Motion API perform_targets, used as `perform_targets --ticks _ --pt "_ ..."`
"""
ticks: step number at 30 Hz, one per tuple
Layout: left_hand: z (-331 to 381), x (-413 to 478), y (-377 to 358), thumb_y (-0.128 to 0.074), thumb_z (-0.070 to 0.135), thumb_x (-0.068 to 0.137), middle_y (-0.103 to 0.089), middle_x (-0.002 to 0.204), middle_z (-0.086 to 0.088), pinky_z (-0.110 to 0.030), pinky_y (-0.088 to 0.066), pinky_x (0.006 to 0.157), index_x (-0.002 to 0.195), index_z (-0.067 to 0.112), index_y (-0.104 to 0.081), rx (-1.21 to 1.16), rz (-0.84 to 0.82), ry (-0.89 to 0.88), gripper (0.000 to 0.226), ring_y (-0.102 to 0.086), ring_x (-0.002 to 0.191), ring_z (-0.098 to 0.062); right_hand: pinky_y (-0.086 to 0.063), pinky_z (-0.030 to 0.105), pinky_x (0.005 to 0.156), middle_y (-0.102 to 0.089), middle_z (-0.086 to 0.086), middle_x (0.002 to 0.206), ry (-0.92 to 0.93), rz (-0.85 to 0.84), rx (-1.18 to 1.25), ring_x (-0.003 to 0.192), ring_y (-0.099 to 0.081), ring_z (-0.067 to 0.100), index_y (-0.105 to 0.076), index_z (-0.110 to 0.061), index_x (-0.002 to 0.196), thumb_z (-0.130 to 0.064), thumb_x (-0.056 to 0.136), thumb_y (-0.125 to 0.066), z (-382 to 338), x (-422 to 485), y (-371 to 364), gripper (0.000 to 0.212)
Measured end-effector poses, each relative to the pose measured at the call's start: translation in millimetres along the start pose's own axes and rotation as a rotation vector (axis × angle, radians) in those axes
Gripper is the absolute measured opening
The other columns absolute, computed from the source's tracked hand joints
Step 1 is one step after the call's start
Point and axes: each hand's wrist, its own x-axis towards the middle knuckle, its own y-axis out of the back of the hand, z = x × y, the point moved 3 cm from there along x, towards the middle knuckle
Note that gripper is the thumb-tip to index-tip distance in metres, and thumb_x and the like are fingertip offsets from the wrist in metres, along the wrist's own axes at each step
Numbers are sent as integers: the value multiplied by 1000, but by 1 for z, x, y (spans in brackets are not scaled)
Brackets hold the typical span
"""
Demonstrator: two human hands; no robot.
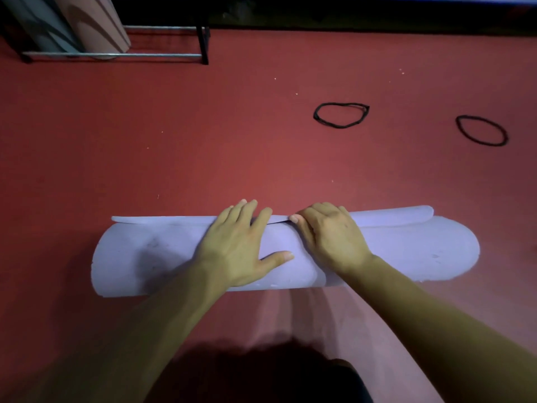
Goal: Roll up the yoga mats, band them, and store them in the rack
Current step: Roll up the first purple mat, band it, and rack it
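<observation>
A: Head view. Where is the mat?
B: The lilac mat [145, 257] is seen rolled into a fat tube. It is laid crosswise on the red floor [203, 126], just in front of the person. A loose outer edge is seen along the far side of the roll, as a flat strip from end to end. The right end is rounded and uneven.
A: Left hand?
B: The left hand [241, 245] is laid flat on top of the roll, near mid-length. Fingers are kept straight to the far edge and the thumb is spread toward the other hand. Nothing is gripped.
A: Right hand?
B: The right hand [328, 237] is set just beside it. Fingers are curled over the far side at the loose edge, and the thumb tip is pressed on the seam, so the mat is held. The fingertips are hidden behind the roll.
A: Bands?
B: Two black loops are seen on the floor past the mat, to the right and well apart from it. The first band [340, 127] and second band [491, 144] are apart from each other.
A: Rack?
B: The rack [162, 55] is seen top left, a black frame with metal rails. A grey mat [43, 24] and a pink mat [98, 24] are stood in it, side by side.
</observation>
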Motion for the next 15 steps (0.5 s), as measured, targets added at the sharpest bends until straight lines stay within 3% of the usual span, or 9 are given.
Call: perform_targets --ticks 2,4,8,10,13,15 --pt "-2 3 0 -2 88 73 -29 163 -8 -45 -16 124 160 27 -18 -9 -102 -2 108 -24 151 -29 -37 36 63 -64 0 74 7 71 11 73 -60 31 -70 -17 83 -39 104 -39 0 1 -1 43" --pt "-4 6 1 4 89 68 -23 166 -1 -44 -12 124 160 34 -6 -12 -163 13 108 -20 152 -26 -42 38 60 -62 1 70 9 110 24 70 -59 31 -67 -15 78 -36 103 -42 1 2 -3 42" --pt "-9 13 2 -1 91 67 -49 146 5 -44 -33 109 151 36 -29 36 -115 40 104 -50 128 -24 -47 41 59 -56 4 65 2 201 100 64 -55 33 -60 -11 73 -33 102 -45 0 6 0 40" --pt "-11 16 0 -1 92 67 -51 145 7 -43 -36 105 149 35 -33 25 -106 36 105 -52 126 -23 -49 44 65 -59 4 73 -20 132 91 70 -56 32 -65 -11 83 -43 101 -46 1 5 -1 41" --pt "-13 19 2 0 92 67 -49 149 8 -42 -35 106 151 33 -36 -9 -139 47 109 -50 130 -21 -45 43 87 -68 3 98 -125 -17 -69 90 -60 30 -69 -19 109 -62 96 -38 0 -3 -5 55" --pt "-13 18 3 1 89 70 -51 148 8 -42 -36 105 150 31 -38 11 -142 40 107 -52 129 -21 -40 43 93 -69 2 97 -188 -48 -124 93 -61 30 -70 -23 103 -61 97 -29 0 -4 -7 56"
